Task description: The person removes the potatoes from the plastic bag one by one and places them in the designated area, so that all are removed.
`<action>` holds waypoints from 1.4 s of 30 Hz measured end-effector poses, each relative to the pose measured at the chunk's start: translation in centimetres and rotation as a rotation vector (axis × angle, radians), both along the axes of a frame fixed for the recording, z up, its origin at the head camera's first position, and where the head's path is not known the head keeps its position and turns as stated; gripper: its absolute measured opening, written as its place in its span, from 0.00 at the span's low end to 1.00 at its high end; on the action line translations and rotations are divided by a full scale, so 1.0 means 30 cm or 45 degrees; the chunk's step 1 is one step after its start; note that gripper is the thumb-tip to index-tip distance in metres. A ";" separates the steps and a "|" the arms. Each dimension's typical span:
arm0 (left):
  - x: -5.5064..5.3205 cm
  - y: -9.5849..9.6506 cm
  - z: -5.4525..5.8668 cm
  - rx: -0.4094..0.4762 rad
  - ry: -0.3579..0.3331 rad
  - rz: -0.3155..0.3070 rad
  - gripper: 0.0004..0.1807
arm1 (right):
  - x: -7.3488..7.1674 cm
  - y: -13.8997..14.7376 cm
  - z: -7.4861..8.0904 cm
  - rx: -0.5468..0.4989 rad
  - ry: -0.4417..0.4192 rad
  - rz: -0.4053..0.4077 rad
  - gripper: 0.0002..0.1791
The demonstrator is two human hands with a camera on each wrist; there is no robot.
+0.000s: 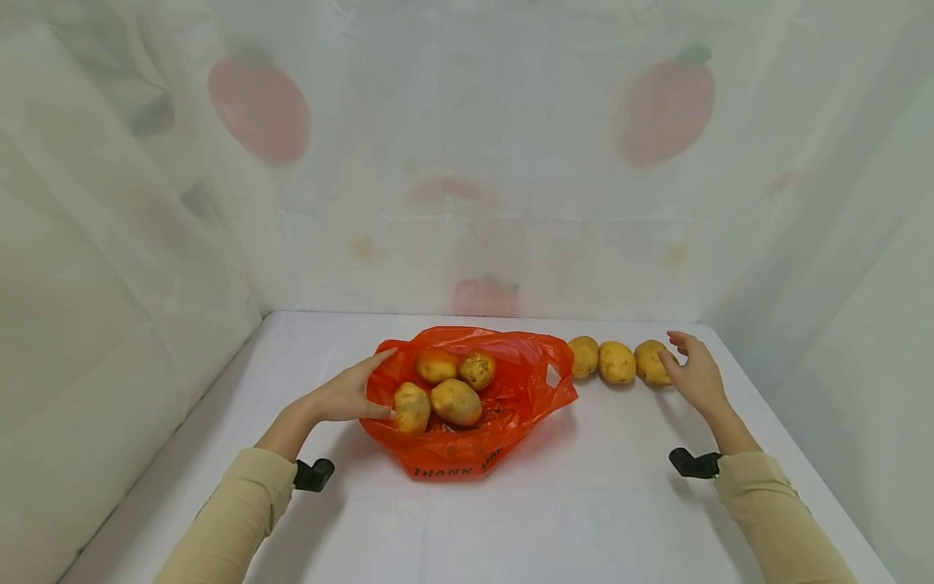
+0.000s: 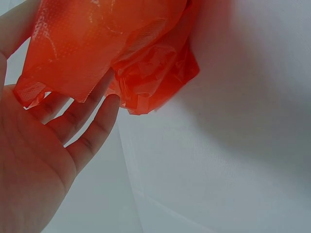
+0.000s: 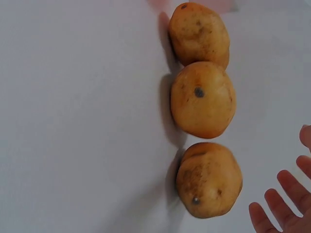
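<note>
- The scene is lit brightly and evenly, with soft diffuse light passed through the pale fabric walls.
- Faint shadows are cast beside the potatoes (image 3: 202, 98) and under the orange bag (image 1: 467, 397).
- The left hand (image 2: 34, 160) is rendered slightly soft at close range.

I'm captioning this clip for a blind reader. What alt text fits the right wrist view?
Three yellow-brown potatoes lie in a close row on a white table. The spread fingers of the right hand enter at the lower right corner, close to the nearest potato without visibly touching it.
</note>
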State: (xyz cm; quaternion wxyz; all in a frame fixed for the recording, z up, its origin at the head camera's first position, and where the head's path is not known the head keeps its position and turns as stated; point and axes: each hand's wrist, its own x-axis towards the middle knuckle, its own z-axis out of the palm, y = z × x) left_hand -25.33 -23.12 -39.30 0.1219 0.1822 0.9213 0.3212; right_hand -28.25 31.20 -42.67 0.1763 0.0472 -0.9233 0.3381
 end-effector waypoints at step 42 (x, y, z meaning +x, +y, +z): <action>0.002 0.004 0.000 0.021 -0.023 0.009 0.54 | 0.046 -0.302 0.156 -0.084 0.054 0.411 0.25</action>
